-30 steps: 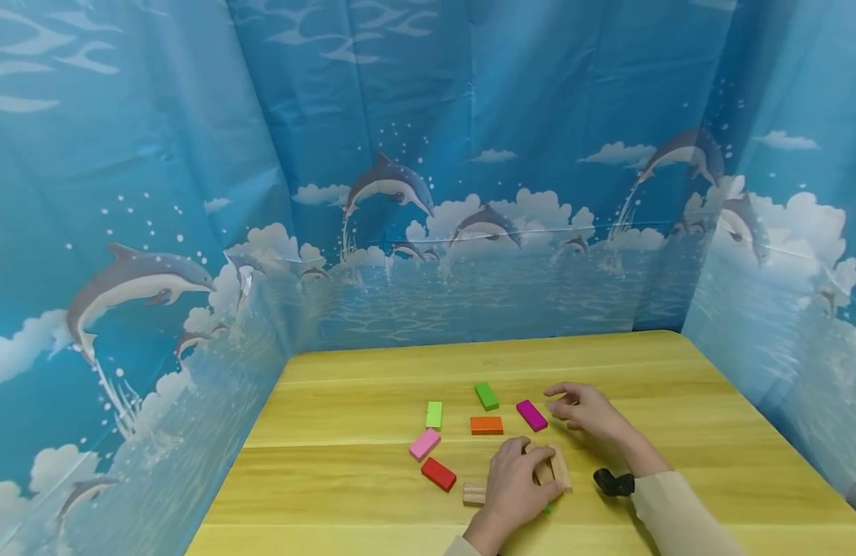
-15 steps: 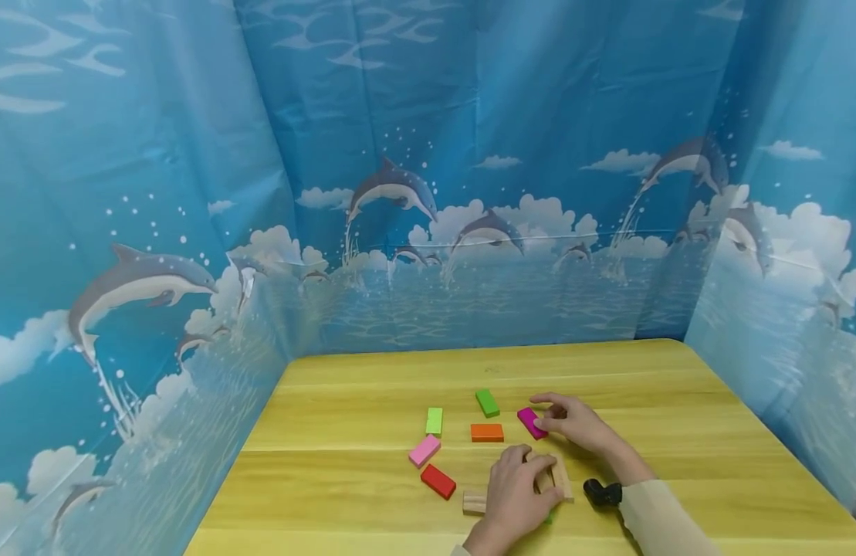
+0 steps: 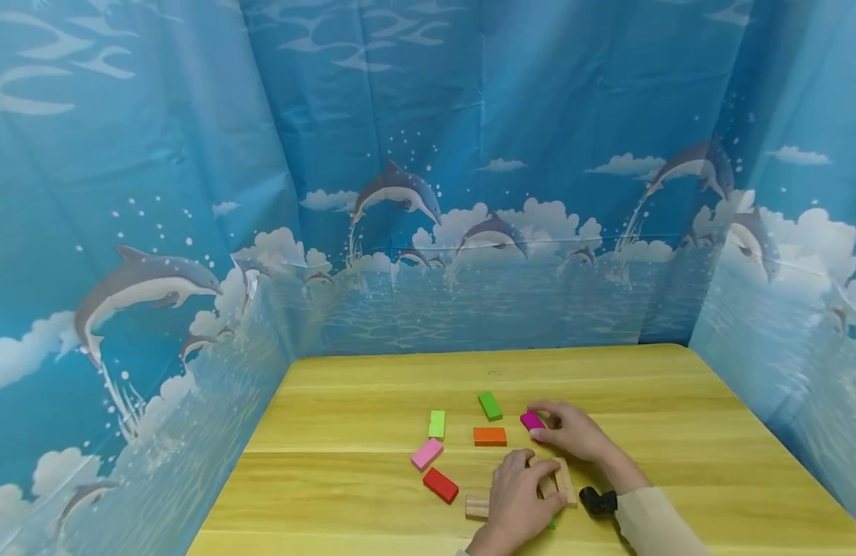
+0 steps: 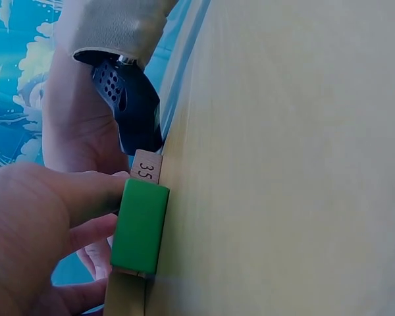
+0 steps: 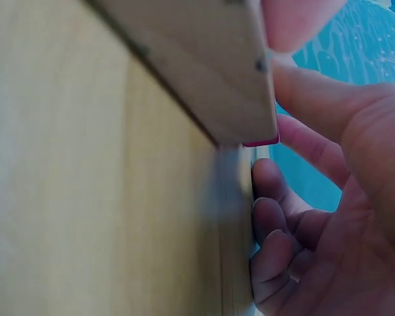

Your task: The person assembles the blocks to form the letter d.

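Note:
My right hand pinches a magenta block between thumb and fingers at the table's middle right. In the right wrist view only the pink edge of that block shows, behind a large plain wooden surface. Low in the head view, my left hand curls around a cluster of plain wooden blocks, partly hiding them. A green block sits by its fingers in the left wrist view, with a wooden block marked 35 right behind it, at the thumb tip.
Loose blocks lie left and behind: red, pink, light green, orange and green. A plain wooden block pokes out left of my left hand. Blue dolphin-print curtains enclose the yellow wooden table.
My right hand has moved left to the magenta block and now pinches it. The left hand stays at the wooden blocks. The head view has tilted up slightly.

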### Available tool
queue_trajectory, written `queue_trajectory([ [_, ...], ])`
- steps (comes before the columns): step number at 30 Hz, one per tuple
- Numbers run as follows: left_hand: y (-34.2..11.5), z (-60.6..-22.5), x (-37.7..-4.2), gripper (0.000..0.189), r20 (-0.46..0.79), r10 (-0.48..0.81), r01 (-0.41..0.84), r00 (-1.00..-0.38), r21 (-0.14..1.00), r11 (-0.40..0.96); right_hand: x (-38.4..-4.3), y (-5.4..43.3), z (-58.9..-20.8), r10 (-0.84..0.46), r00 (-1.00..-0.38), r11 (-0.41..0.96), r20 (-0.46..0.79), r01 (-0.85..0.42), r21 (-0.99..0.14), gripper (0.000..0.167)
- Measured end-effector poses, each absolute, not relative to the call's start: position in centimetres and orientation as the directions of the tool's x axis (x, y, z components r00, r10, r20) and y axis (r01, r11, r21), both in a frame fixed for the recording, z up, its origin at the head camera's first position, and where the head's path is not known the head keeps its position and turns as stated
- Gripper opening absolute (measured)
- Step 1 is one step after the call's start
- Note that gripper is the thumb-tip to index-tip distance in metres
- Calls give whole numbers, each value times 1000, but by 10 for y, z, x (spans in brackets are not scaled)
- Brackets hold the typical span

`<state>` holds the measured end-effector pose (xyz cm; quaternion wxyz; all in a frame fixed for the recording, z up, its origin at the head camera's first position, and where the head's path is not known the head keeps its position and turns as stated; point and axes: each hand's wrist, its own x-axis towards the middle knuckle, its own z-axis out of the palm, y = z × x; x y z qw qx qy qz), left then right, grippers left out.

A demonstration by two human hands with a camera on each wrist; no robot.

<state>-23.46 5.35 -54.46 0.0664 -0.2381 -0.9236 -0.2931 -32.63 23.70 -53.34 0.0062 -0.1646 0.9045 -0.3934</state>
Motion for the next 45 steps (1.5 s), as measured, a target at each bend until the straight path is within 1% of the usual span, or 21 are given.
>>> queue_trajectory([
  [7,53,-548,-234,39,203,389,432,-899,559,708,-323,233,-533,-286,-954,639,88,-259,-724,48],
  [11,54,-548,-235,39,185,388,421,-903,562,712,-323,231,-535,-256,-964,633,72,-224,-741,46],
  [14,54,-548,-236,40,195,395,433,-898,549,715,-323,231,-535,-241,-968,622,67,-207,-755,46],
  [23,55,-547,-239,39,267,405,485,-875,506,713,-326,236,-532,-273,-957,569,97,-242,-786,41],
  [25,55,-546,-240,38,252,406,477,-878,511,715,-327,237,-532,-281,-954,556,107,-253,-792,41],
  [30,55,-546,-239,38,183,400,432,-898,535,726,-329,239,-535,-270,-958,549,95,-234,-803,42],
  [34,56,-547,-240,39,212,415,463,-885,500,732,-330,241,-538,-243,-965,538,102,-221,-813,43],
  [38,55,-547,-241,39,244,428,492,-870,471,732,-331,243,-539,-252,-962,520,105,-226,-824,43],
  [45,53,-549,-240,39,249,415,484,-875,471,738,-333,239,-539,-259,-960,524,106,-232,-819,42],
])
